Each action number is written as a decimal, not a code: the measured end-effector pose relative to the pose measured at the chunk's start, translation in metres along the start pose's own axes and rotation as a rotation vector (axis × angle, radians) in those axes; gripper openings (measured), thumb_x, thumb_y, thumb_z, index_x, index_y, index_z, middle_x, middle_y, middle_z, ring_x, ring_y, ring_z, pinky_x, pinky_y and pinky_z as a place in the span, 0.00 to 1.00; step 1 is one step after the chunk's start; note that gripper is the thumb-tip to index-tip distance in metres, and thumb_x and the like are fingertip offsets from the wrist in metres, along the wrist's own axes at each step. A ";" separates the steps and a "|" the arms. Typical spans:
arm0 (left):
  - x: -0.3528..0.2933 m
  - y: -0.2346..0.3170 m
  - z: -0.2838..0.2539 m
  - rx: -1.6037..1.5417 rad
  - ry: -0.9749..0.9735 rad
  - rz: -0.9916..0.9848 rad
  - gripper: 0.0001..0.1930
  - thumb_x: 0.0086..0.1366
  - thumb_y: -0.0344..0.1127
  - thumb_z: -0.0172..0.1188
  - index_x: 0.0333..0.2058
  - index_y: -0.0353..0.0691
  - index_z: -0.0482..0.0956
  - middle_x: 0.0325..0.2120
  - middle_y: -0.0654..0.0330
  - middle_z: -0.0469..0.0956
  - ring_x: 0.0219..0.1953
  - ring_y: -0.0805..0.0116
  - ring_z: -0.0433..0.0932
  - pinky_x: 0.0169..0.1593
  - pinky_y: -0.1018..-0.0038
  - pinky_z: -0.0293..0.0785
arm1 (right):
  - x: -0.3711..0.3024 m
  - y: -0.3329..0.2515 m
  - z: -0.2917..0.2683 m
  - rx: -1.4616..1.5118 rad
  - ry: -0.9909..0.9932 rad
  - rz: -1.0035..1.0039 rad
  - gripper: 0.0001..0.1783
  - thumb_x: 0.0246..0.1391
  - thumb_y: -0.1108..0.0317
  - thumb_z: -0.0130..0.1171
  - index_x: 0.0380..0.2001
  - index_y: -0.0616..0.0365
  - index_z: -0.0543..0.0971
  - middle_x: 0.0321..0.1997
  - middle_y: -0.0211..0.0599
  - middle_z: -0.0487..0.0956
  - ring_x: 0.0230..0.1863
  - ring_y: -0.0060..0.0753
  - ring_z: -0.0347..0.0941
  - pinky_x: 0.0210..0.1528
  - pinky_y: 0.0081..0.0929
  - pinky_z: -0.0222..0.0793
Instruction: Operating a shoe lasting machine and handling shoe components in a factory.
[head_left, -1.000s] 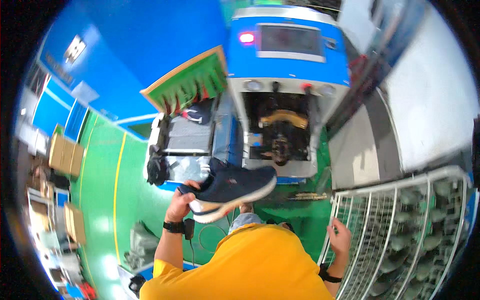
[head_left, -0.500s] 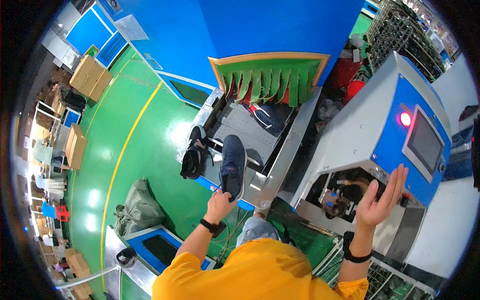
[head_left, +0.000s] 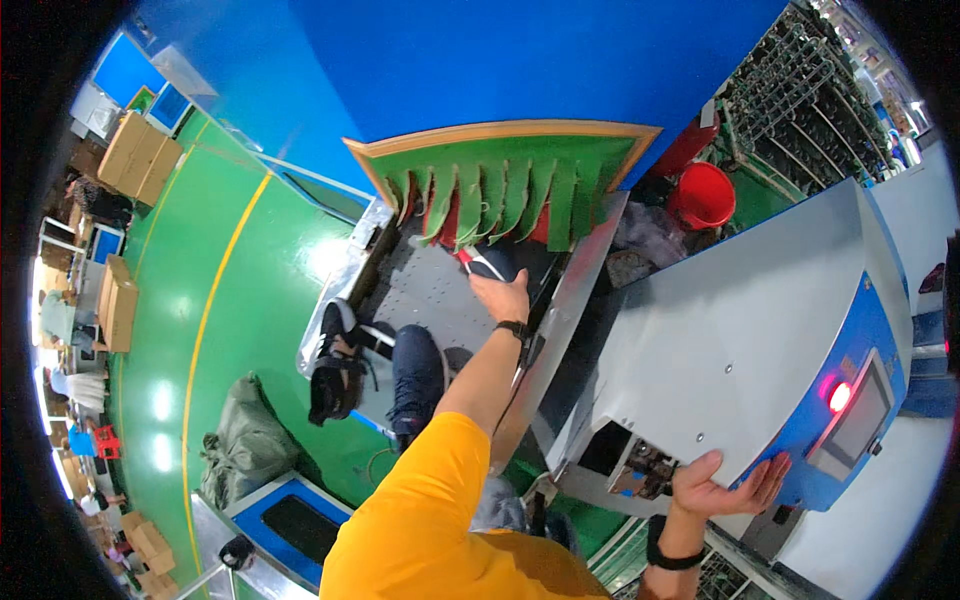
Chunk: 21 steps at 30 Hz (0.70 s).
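My left hand [head_left: 503,297] reaches forward over the metal plate conveyor [head_left: 425,280], its fingers closed on a dark sneaker [head_left: 490,264] with white stripes and a red edge. Part of that sneaker is hidden under the green strip curtain [head_left: 490,195]. Nearer to me, a navy sneaker [head_left: 415,375] stands on the conveyor's front end, partly covered by my left arm. Left of it sits a pair of black shoes [head_left: 335,375]. My right hand [head_left: 728,485] is raised beside the grey and blue machine [head_left: 740,330], palm up, fingers apart and holding nothing.
A tall blue machine housing [head_left: 500,60] rises behind the curtain. At the right, a red bucket [head_left: 703,196] and metal racks [head_left: 800,95] stand behind the grey machine, whose red lamp [head_left: 839,397] glows. A grey-green sack [head_left: 245,440] lies on the green floor at left.
My left hand has let go of the navy sneaker, which now stands on the conveyor, and has moved forward onto the striped sneaker by the curtain. My right hand has lowered, its palm turned up.
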<state>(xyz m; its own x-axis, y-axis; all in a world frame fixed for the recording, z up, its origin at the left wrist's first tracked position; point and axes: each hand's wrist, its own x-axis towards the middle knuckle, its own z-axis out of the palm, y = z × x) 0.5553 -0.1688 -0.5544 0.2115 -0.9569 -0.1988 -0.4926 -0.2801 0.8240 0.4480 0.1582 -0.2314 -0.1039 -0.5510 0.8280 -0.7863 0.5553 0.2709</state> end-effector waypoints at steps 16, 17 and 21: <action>-0.100 0.026 -0.241 -1.091 -0.904 -0.423 0.38 0.58 0.50 0.70 0.60 0.32 0.69 0.54 0.51 0.78 0.54 0.54 0.79 0.62 0.58 0.73 | 0.014 -0.009 -0.021 0.101 -0.042 0.105 0.31 0.62 0.54 0.54 0.61 0.66 0.67 0.66 0.54 0.69 0.69 0.56 0.61 0.69 0.51 0.50; -0.134 0.029 -0.267 -1.077 -0.958 -0.344 0.41 0.55 0.51 0.71 0.61 0.33 0.68 0.56 0.50 0.76 0.56 0.54 0.77 0.63 0.59 0.72 | 0.018 -0.010 -0.033 0.209 -0.160 0.147 0.31 0.62 0.57 0.55 0.61 0.67 0.66 0.67 0.54 0.68 0.70 0.57 0.60 0.70 0.53 0.48; -0.247 0.033 -0.339 -1.240 -1.276 -0.188 0.55 0.45 0.50 0.78 0.68 0.33 0.60 0.63 0.50 0.69 0.63 0.53 0.72 0.67 0.59 0.66 | -0.011 -0.034 -0.101 1.293 -0.085 0.245 0.32 0.61 0.61 0.58 0.64 0.66 0.64 0.69 0.54 0.67 0.71 0.52 0.59 0.72 0.55 0.49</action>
<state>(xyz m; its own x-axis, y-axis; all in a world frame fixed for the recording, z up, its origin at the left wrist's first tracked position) 0.7734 0.0843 -0.2984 -0.8305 -0.5514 -0.0786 0.4448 -0.7415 0.5023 0.5379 0.2083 -0.2002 -0.3261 -0.5853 0.7423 -0.7479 -0.3205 -0.5813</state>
